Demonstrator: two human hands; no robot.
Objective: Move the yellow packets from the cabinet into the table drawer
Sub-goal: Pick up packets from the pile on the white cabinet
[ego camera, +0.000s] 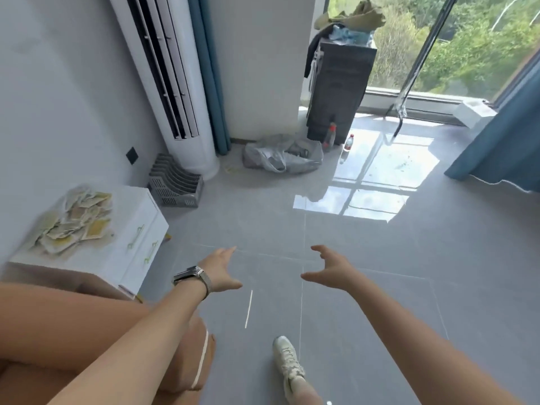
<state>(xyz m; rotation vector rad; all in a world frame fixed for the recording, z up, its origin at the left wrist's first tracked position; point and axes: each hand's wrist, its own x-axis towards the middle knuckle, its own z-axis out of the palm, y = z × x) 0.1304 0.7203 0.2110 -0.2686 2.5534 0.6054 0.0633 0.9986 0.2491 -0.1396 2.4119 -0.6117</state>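
A loose pile of yellow packets lies on top of a low white cabinet at the left, against the wall. The cabinet has two drawer fronts with pale green handles, both closed. My left hand, with a watch on the wrist, reaches out over the floor to the right of the cabinet, fingers spread, holding nothing. My right hand is held out beside it, fingers spread and slightly bent, empty. Both hands are well clear of the packets. No table drawer is in view.
A grey file rack stands behind the cabinet, beside a tall white air conditioner. A plastic bag, two bottles and a dark cabinet sit near the window. Blue curtain at right. Grey tiled floor ahead; my shoe below.
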